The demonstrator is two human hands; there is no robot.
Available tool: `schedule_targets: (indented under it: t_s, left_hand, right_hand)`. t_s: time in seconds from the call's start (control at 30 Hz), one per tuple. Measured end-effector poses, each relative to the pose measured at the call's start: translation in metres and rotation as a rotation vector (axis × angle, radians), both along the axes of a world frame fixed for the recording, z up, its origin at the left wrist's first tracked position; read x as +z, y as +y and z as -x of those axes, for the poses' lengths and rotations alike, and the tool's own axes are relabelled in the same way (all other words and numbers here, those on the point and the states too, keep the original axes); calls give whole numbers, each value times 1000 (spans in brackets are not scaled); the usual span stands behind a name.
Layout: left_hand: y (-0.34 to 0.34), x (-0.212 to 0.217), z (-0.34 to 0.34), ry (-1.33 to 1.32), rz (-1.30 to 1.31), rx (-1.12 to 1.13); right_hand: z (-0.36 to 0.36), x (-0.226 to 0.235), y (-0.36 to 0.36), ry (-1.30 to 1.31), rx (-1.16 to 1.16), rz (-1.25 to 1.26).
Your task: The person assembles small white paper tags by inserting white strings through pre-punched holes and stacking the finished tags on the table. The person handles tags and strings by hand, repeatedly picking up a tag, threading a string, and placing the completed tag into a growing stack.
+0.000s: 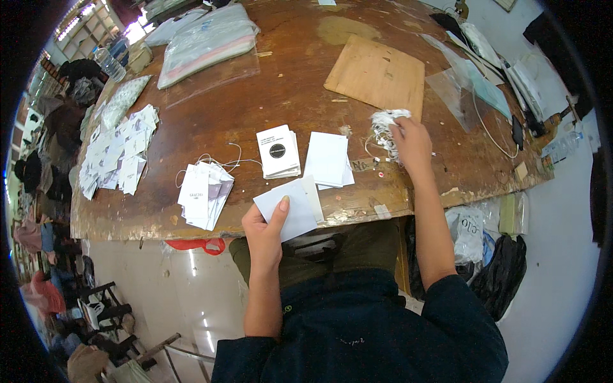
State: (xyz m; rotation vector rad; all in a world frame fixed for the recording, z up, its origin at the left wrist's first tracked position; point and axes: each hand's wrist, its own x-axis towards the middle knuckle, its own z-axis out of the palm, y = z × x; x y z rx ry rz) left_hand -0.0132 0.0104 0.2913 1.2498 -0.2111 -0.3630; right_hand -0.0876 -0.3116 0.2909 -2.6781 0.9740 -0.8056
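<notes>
My left hand (264,231) grips a few white cards (292,209) at the table's front edge, its thumb flat on top. Further right, my right hand (412,142) bends its fingers into a tangled bunch of white strings (385,126); its fingertips are partly hidden. Beyond the held cards lie a stack of blank white cards (327,158) and a stack of printed cards with a black circle (274,137). Left of these sits a fanned stack of hang tags (203,196) with loose white strings.
A big heap of tags (121,156) covers the table's left end, with plastic-wrapped packs (207,45) behind. A wooden board (377,73) lies beyond the strings. Clear plastic, a cable and a bottle (562,145) are at the right. Bags (465,233) stand under the right side.
</notes>
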Motion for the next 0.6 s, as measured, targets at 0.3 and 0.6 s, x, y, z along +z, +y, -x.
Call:
schedule_targets:
  t_s: [0.3, 0.6]
  left_hand:
    - [1, 0, 1, -11, -20, -6]
    - [0, -5, 1, -5, -1, -19]
  right_hand:
    - [4, 8, 13, -363, 262, -531]
    - [37, -8, -25, -137, 179, -130]
